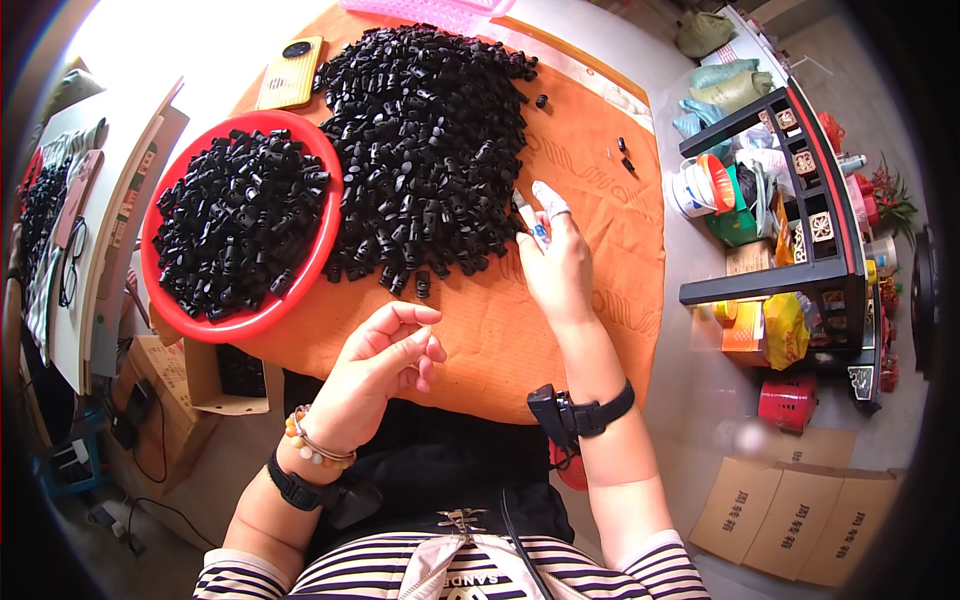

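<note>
My left hand (392, 352) is loosely curled in front of the pile, fingers apart, with nothing visible between them. Small black plastic parts (420, 140) are heaped on an orange tablecloth (460, 350). At the pile's right edge, my right hand (553, 262) pinches a slim white piece with blue marks (538, 232); its exact kind is unclear. A white covering (552, 200) wraps a fingertip of that hand. To the left, a red round basin (335, 215) is filled with similar black parts.
A yellow phone-like object (290, 74) lies behind the basin, and a pink plastic basket (430, 12) stands at the far edge. Several loose black parts (627, 165) lie on the right. A black rack (850, 270) and flattened cardboard (790, 515) are beyond the table.
</note>
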### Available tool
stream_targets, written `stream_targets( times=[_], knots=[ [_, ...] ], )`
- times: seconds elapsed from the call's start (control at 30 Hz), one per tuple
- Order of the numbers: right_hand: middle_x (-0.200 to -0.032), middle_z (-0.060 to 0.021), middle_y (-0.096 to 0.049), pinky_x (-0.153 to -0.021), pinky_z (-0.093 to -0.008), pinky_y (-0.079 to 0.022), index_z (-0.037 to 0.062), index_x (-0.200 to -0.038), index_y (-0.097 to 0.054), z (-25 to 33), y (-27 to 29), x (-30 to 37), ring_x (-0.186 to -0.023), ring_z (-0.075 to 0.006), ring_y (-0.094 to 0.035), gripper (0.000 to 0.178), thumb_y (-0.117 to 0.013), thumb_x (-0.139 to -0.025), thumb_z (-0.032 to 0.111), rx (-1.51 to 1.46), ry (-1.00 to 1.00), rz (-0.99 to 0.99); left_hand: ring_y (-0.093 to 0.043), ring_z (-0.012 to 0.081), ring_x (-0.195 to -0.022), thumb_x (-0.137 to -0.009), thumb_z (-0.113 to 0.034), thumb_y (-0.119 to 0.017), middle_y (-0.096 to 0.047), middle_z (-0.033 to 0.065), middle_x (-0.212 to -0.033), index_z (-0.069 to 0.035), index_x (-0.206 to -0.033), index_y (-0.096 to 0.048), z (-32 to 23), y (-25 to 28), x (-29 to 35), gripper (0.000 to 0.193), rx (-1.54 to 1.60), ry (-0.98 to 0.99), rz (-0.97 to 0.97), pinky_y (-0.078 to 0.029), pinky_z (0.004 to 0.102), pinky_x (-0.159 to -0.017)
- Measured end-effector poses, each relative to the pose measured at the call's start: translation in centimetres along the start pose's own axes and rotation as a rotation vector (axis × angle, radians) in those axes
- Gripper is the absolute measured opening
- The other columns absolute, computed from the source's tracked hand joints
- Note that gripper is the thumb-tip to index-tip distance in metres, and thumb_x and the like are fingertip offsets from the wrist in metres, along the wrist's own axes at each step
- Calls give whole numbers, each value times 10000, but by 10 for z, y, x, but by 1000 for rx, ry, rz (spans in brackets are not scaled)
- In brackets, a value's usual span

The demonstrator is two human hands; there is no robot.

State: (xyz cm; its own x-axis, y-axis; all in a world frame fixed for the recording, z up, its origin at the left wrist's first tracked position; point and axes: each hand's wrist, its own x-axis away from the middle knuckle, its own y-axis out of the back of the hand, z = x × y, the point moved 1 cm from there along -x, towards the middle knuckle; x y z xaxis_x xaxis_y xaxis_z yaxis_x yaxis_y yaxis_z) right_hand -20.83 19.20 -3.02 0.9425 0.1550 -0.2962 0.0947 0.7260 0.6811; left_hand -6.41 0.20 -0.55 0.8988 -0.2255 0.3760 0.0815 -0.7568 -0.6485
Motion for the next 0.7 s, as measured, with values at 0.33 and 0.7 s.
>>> stream_targets(
  times=[0.33, 0.7],
  knots=[
    [-953, -127, -600, -740, -304, -486, 48, -1282, -444, 3, 10, 11, -834, -200, -605, 574, -637, -745, -13, -88, -151, 125, -544, 72, -683, -918, -143, -507, -570, 16, -849, -41, -1127, -492, 4, 3, -2, 233, 10, 0, -21, -458, 204, -608],
    [-901, -67, -575, -699, -248, -489, 41, -1297, -428, 46, -1, 60, -834, -128, -600, 575, -633, -766, -44, -489, -133, 277, -596, 143, -947, -934, -109, -470, -567, 109, -1122, -22, -1275, -411, 15, -2, -7, 356, 40, -30, 28, -494, 256, -802]
  ],
)
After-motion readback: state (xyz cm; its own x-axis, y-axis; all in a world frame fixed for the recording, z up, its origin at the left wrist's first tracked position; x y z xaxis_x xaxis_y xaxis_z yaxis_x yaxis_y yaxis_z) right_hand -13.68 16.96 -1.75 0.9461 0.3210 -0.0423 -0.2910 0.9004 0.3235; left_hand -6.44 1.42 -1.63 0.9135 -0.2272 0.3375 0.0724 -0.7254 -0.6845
